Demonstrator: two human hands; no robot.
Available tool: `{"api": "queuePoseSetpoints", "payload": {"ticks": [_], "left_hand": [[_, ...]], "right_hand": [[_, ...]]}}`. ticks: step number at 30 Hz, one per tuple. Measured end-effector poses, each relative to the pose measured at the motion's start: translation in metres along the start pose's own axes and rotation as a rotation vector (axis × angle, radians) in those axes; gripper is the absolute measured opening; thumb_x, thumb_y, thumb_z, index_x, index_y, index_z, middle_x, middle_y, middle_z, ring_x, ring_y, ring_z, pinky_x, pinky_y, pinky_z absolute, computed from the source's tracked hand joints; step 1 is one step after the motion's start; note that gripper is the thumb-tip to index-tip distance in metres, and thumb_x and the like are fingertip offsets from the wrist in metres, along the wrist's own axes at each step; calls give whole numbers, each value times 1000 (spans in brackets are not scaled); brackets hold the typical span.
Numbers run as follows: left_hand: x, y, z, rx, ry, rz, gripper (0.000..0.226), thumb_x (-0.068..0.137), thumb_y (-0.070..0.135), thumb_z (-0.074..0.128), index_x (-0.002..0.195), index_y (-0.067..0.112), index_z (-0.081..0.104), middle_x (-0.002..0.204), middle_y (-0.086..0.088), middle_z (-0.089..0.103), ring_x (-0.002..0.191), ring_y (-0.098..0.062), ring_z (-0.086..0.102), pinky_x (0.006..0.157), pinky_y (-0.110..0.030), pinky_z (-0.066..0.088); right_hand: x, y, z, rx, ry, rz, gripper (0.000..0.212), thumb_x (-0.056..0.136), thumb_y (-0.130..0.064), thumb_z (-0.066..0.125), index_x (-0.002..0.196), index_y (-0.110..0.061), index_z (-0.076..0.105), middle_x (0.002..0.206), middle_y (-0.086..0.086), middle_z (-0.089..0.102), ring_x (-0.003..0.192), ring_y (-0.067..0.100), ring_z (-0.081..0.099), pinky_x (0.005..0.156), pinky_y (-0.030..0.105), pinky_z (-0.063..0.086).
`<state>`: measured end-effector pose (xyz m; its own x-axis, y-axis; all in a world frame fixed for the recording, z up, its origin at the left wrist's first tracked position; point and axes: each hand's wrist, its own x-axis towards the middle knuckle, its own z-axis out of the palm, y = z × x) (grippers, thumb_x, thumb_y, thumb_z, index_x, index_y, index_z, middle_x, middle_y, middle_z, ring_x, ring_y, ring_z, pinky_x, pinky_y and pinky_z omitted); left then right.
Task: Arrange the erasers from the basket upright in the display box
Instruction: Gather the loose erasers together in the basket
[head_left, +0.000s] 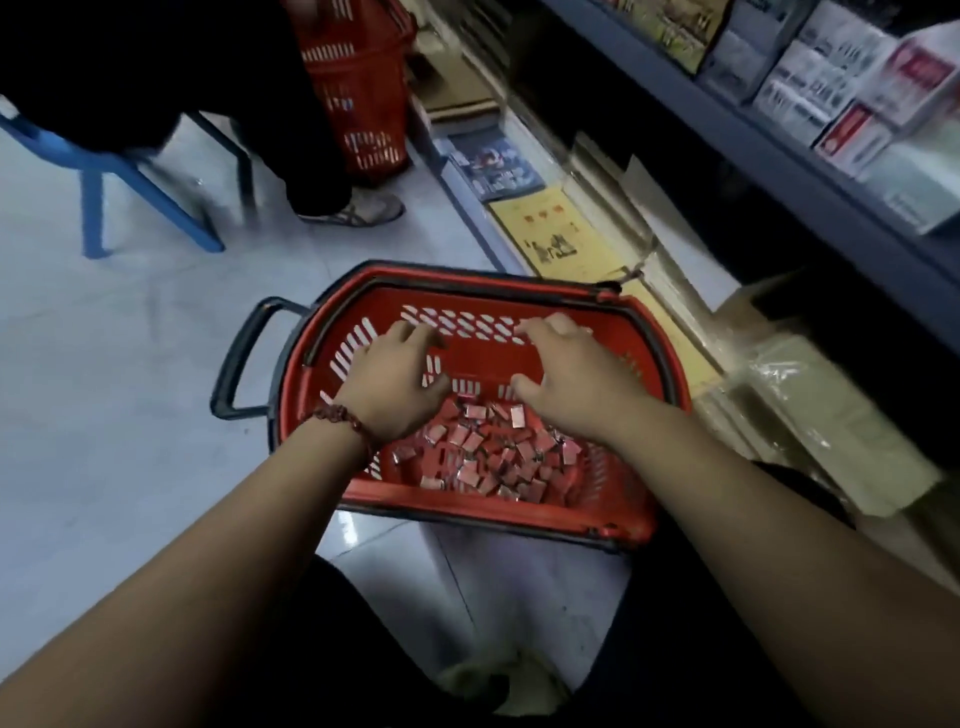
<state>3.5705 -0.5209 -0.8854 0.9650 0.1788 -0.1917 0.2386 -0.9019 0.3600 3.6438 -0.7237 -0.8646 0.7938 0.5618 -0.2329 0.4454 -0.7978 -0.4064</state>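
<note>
Apparently both hands (395, 384) (571, 379) palm-down over erasers (488, 457)

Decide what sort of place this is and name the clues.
Probably a stationery or book shop: a red basket of erasers, a shelf of boxed goods, books stacked at its foot.

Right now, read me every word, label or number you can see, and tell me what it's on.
None can be read.
White and red cardboard boxes, upper right: print blurred.
Yellow paper booklet: marks blurred.
Red wrapped erasers in the red plastic basket: labels too small.
</note>
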Motion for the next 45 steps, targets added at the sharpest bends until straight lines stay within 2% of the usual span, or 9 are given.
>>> {"api": "queuePoseSetpoints", "payload": {"ticks": [4,9,12,18,22,32,39,42,45], "left_hand": [[-25,-15,24,-62,17,-105,49,90,42,59,133,18,55,127,-10,57,119,-36,57,102,-50,45],[-39,-30,44,-15,-8,-155,49,94,41,60,137,19,51,133,-10,55,123,-34,54,108,-49,39],[-47,-30,47,-22,-16,-194,50,93,42,61,137,22,50,135,-8,54,127,-32,52,110,-49,35],[-68,-20,45,0,22,-164,72,85,59,67,143,25,43,140,-5,53,132,-30,50,115,-50,30],[-76,-16,35,23,78,-149,71,86,57,67,144,26,42,141,-4,52,132,-29,50,116,-50,31],[-70,-11,-10,22,15,-137,65,90,54,69,143,26,45,145,-4,52,134,-27,51,115,-51,37],[-39,-44,11,-31,-35,-90,63,91,49,68,144,24,44,143,-8,52,130,-31,53,112,-53,41],[-32,-63,32,-65,-51,-93,61,93,47,62,145,20,42,140,-10,53,127,-34,54,109,-50,44],[-18,-71,54,-65,-157,-146,67,91,51,64,144,18,40,138,-14,52,125,-38,55,106,-52,46]], "right_hand": [[-11,-2,25,4,-43,-6,61,89,-43,61,143,-19,44,136,10,48,122,33,52,103,45,45],[-15,2,35,-156,-126,-67,63,89,-46,59,144,-24,41,136,8,48,122,33,49,103,43,41],[-23,2,36,-139,-121,-31,60,90,-45,58,143,-22,42,137,9,47,124,34,48,104,45,42],[-42,1,40,-68,-124,-40,61,89,-44,61,143,-22,42,141,8,46,128,33,48,109,48,41],[-49,4,42,-28,-103,-59,57,90,-42,62,140,-21,44,138,8,47,126,31,48,106,46,43],[-48,-4,46,48,-180,-97,61,90,-43,66,142,-19,46,135,8,50,122,27,52,101,40,47],[-10,-12,56,-41,-266,8,69,84,-40,74,142,-19,45,137,11,49,120,28,53,100,36,46],[5,-29,72,37,-276,126,74,82,-36,79,145,-16,45,143,11,49,122,27,55,88,26,41],[24,-40,101,59,-314,212,71,79,-29,83,140,-14,49,138,12,55,119,28,57,84,25,41]]}}
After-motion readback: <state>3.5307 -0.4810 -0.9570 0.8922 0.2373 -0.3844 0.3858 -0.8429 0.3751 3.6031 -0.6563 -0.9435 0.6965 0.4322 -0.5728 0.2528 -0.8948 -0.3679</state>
